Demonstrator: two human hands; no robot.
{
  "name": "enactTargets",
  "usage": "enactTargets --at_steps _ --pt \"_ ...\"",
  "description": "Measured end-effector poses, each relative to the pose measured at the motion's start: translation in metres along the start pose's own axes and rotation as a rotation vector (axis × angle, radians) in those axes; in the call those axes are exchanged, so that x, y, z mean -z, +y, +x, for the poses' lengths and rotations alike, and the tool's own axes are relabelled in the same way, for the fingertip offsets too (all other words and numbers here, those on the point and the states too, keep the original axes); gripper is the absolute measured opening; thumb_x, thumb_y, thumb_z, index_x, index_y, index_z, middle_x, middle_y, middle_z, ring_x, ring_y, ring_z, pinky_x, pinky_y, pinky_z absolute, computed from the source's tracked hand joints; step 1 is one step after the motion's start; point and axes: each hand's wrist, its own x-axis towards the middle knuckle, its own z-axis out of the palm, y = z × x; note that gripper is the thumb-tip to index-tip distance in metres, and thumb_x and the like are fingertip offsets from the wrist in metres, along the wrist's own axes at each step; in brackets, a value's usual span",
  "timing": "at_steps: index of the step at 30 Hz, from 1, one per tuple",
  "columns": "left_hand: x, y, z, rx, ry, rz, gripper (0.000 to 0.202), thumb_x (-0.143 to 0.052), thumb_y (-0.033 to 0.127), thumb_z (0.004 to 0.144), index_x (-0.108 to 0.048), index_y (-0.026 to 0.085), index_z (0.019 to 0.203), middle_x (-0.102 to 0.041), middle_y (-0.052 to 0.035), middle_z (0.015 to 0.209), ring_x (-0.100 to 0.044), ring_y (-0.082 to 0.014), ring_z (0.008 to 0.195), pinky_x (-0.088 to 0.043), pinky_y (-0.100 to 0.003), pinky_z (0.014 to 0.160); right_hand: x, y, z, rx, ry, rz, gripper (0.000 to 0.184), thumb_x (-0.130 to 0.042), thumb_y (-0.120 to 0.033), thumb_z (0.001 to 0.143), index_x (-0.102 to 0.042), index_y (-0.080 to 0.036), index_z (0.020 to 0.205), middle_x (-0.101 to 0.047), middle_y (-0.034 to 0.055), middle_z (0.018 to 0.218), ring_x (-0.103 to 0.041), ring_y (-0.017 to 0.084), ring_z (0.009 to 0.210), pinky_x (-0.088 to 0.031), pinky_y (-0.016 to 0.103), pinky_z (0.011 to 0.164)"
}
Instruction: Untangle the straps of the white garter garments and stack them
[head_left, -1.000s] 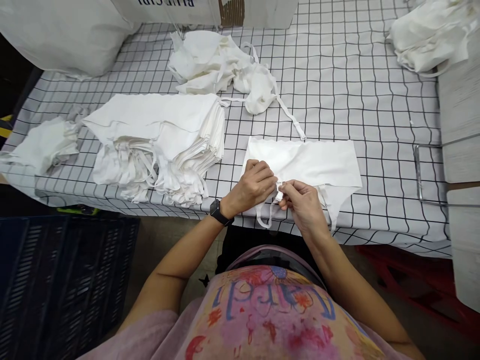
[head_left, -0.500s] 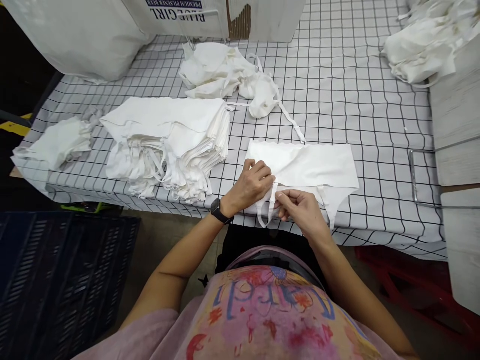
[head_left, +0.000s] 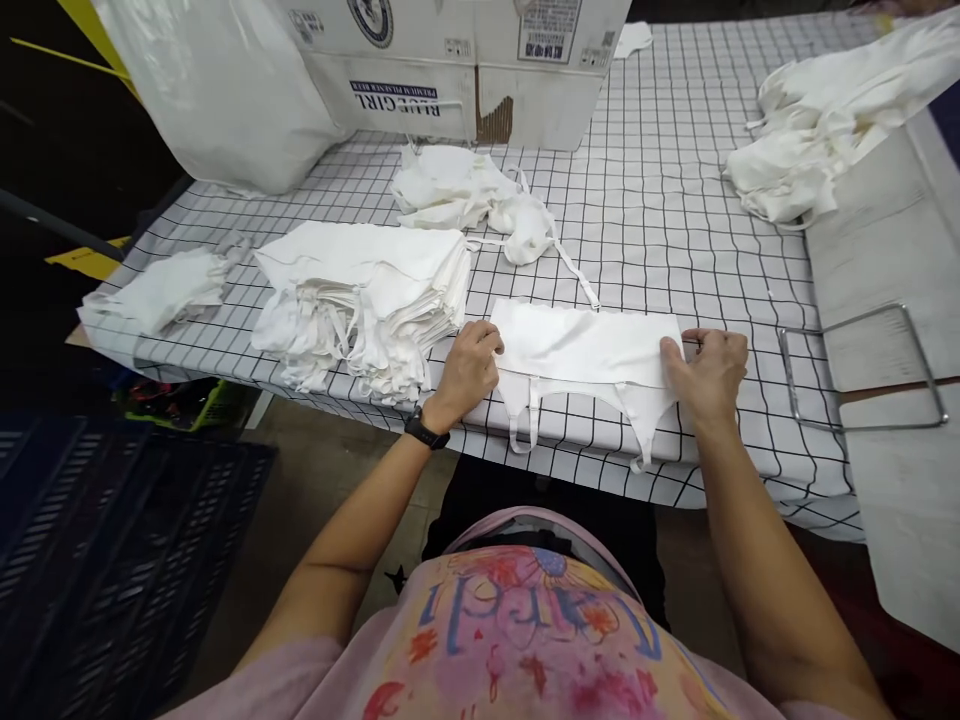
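A white strapped camisole top [head_left: 585,345] lies flat and folded at the table's front edge, its thin straps hanging toward me. My left hand [head_left: 471,368] grips its left end, fingers closed at the edge of the cloth. At the opposite end my right hand [head_left: 703,375] pinches the right edge between thumb and fingers. Left of my left hand rests a thick stack of folded white tops [head_left: 367,260], with straps and cups bunched along its front. Behind lies a loose heap of white garments [head_left: 457,190], one strap trailing toward the folded top.
A checked cloth [head_left: 652,230] covers the table. At the back stand a printed carton [head_left: 442,110] and a full white bag [head_left: 240,100]. More white garments lie at far left [head_left: 169,290] and on the right [head_left: 817,140], beside a cardboard box with a wire handle [head_left: 862,365].
Both hands have moved apart from the strap at the middle to the two ends of the top. The strap now hangs free. The view has tilted up slightly.
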Motion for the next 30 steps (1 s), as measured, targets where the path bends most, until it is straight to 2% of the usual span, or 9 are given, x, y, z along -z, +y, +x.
enactTargets --at_steps 3,6,10,16,18,21,24,26,30 --pt "-0.003 0.001 0.015 0.018 -0.054 0.021 0.033 -0.044 -0.006 0.080 -0.062 0.019 0.094 -0.065 -0.0099 0.109 -0.059 -0.0252 0.104 -0.054 -0.041 0.091 -0.008 0.003 0.012 0.038 -0.013 0.009 0.023 -0.066 -0.040 0.077 -0.063 -0.022 0.090 -0.056 0.0149 0.119 -0.058 0.034 0.113 -0.042 0.062 0.108" --pt "-0.006 0.002 0.030 0.041 -0.165 0.142 0.027 -0.049 0.005 0.089 -0.063 0.016 0.110 -0.063 -0.0145 0.123 -0.057 -0.0295 0.111 -0.053 -0.046 0.095 -0.008 0.005 0.019 0.046 -0.019 0.012 0.011 -0.062 -0.032 0.076 -0.059 -0.023 0.082 -0.057 0.0117 0.102 -0.056 0.035 0.113 -0.043 0.060 0.106" --pt "-0.007 0.003 0.042 0.143 -0.268 0.299 0.028 -0.044 0.003 0.090 -0.065 0.011 0.108 -0.063 -0.0183 0.121 -0.056 -0.0328 0.113 -0.053 -0.046 0.096 -0.003 0.012 0.024 0.029 -0.002 0.028 0.007 -0.060 -0.028 0.074 -0.056 -0.024 0.077 -0.054 0.0073 0.085 -0.056 0.032 0.101 -0.045 0.056 0.103" --pt "-0.008 0.006 0.054 0.200 -0.253 0.258 0.033 -0.047 0.007 0.093 -0.059 0.007 0.124 -0.058 -0.0205 0.128 -0.054 -0.0331 0.119 -0.051 -0.047 0.103 -0.004 0.011 0.034 0.009 -0.012 0.061 0.021 -0.069 -0.043 0.075 -0.062 -0.024 0.079 -0.056 0.0072 0.090 -0.055 0.031 0.103 -0.044 0.056 0.104" --pt "-0.009 0.009 0.061 0.225 -0.260 0.253 0.038 -0.049 0.009 0.094 -0.055 0.008 0.131 -0.056 -0.0213 0.132 -0.052 -0.0342 0.122 -0.050 -0.049 0.104 -0.004 0.004 0.038 -0.009 -0.043 0.058 0.021 -0.073 -0.040 0.070 -0.063 -0.023 0.078 -0.057 0.0072 0.093 -0.056 0.030 0.102 -0.045 0.054 0.103" --pt "-0.009 0.013 0.072 0.270 -0.296 0.271 0.043 -0.049 0.009 0.094 -0.052 0.008 0.137 -0.053 -0.0220 0.138 -0.050 -0.0355 0.128 -0.049 -0.050 0.106 -0.001 -0.006 0.041 -0.026 -0.120 0.096 0.012 -0.069 -0.031 0.070 -0.062 -0.023 0.075 -0.060 0.0047 0.082 -0.059 0.027 0.086 -0.049 0.049 0.096" --pt "-0.007 0.014 0.079 0.291 -0.333 0.274 0.043 -0.049 0.010 0.095 -0.052 0.009 0.137 -0.053 -0.0214 0.137 -0.049 -0.0355 0.129 -0.049 -0.049 0.106 0.003 -0.007 0.042 -0.038 -0.096 0.166 0.009 -0.064 -0.030 0.073 -0.058 -0.024 0.078 -0.060 0.0020 0.074 -0.058 0.024 0.077 -0.050 0.047 0.092" --pt "-0.006 0.011 0.082 0.302 -0.346 0.267 0.041 -0.051 0.012 0.095 -0.053 0.010 0.136 -0.054 -0.0214 0.136 -0.051 -0.0362 0.130 -0.050 -0.050 0.105 0.002 -0.002 0.043 -0.030 -0.046 0.180 0.013 -0.064 -0.033 0.075 -0.057 -0.024 0.081 -0.059 0.0019 0.076 -0.058 0.024 0.079 -0.050 0.048 0.093" --pt "-0.005 0.003 0.085 0.323 -0.348 0.218 0.041 -0.054 0.015 0.094 -0.054 0.010 0.135 -0.055 -0.0211 0.136 -0.056 -0.0359 0.127 -0.051 -0.049 0.106 -0.005 0.008 0.048 0.019 -0.028 0.124 0.023 -0.072 -0.040 0.071 -0.060 -0.023 0.081 -0.057 0.0063 0.090 -0.056 0.028 0.099 -0.046 0.051 0.103"
